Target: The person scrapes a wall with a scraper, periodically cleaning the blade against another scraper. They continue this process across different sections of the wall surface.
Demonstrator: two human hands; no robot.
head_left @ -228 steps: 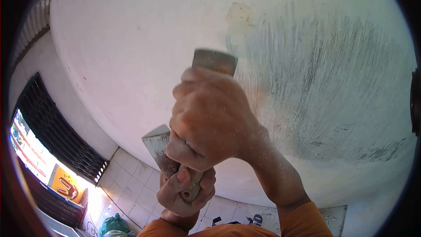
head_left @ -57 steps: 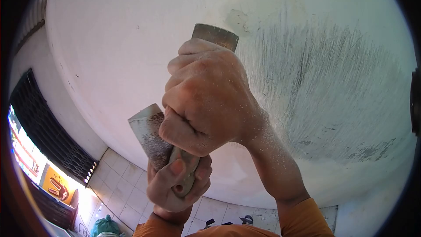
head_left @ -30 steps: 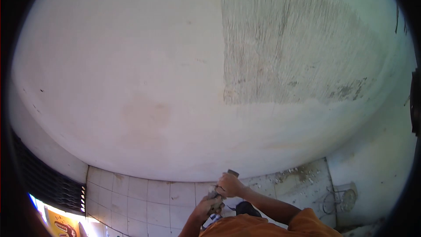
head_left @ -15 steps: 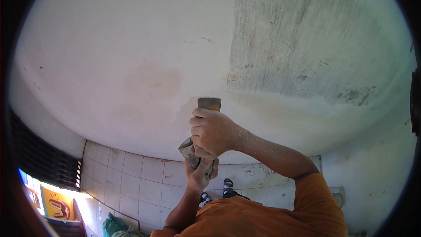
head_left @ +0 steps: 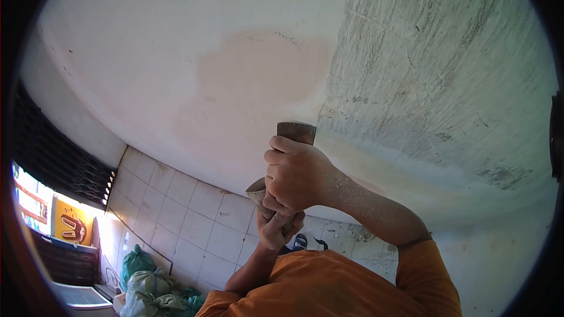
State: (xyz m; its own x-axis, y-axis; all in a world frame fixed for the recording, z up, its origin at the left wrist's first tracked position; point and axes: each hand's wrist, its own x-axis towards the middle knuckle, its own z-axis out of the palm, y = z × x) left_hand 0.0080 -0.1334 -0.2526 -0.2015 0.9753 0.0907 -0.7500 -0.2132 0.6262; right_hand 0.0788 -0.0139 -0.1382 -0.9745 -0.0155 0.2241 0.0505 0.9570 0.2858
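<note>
In the head view my right hand [head_left: 301, 177] is closed around a wide-bladed scraper [head_left: 296, 132], its dark blade pointing up at the white wall [head_left: 147, 64]. The blade edge lies at or very close to the wall, just left of the lower corner of a rough grey scraped patch [head_left: 411, 64]. Below it, my left hand [head_left: 278, 230] is wrapped round a second scraper [head_left: 258, 192], whose blade is crusted with pale plaster. The two hands are together, the right partly covering the left one's scraper. White dust coats my right hand and forearm.
A pinkish patch [head_left: 252, 76] marks the wall left of the scraped area. Tied bags [head_left: 147, 282] sit on the tiled floor [head_left: 194, 217] at lower left, near a dark slatted grille [head_left: 59, 147] and a bright opening. Debris [head_left: 358, 233] lies along the wall's foot.
The view has turned and shifted, so more of the bags shows. Both hands and scrapers have moved slightly right in view, the right blade nearer the scraped patch's corner. Both grips stay the same.
</note>
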